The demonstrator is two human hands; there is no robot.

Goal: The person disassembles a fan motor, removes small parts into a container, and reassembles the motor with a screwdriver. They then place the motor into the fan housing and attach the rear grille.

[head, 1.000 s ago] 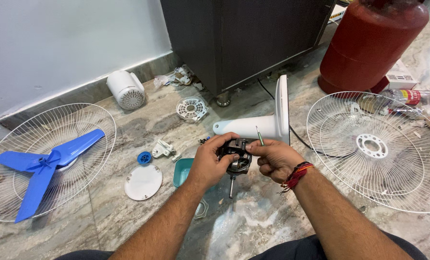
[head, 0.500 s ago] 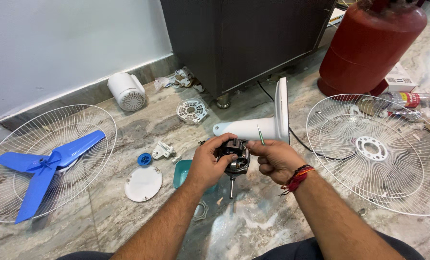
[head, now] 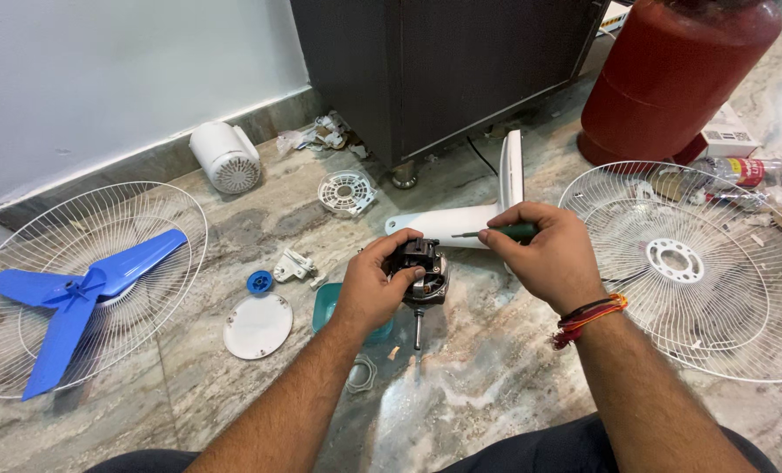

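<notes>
You sit on a marbled stone floor (head: 514,385) beside a grey-white wall and a dark cabinet (head: 443,70), with a fan taken to pieces all around you. Much of the stripping looks done, as far as the parts show: the blue blade (head: 76,293) lies inside one wire guard (head: 84,289) on your left, the other wire guard (head: 680,263) lies empty on your right, the white motor cover (head: 226,158) rests by the wall, and a round white cap (head: 258,326), a blue knob (head: 260,281) and a small vented disc (head: 345,193) are scattered between them. What seems left is the motor itself, which is not yet opened. Your left hand (head: 375,285) is curled around the fan motor (head: 422,267), fingers wrapped over its top and thumb underneath, holding it just above the floor with its shaft pointing down, in front of the white fan stand (head: 461,223). Your right hand (head: 549,254) is closed around a green-handled screwdriver (head: 509,232), wrist raised, the thin blade aimed leftward at the motor's top; whether the tip sits in a screw you cannot tell. A red gas cylinder (head: 671,79) stands behind.
</notes>
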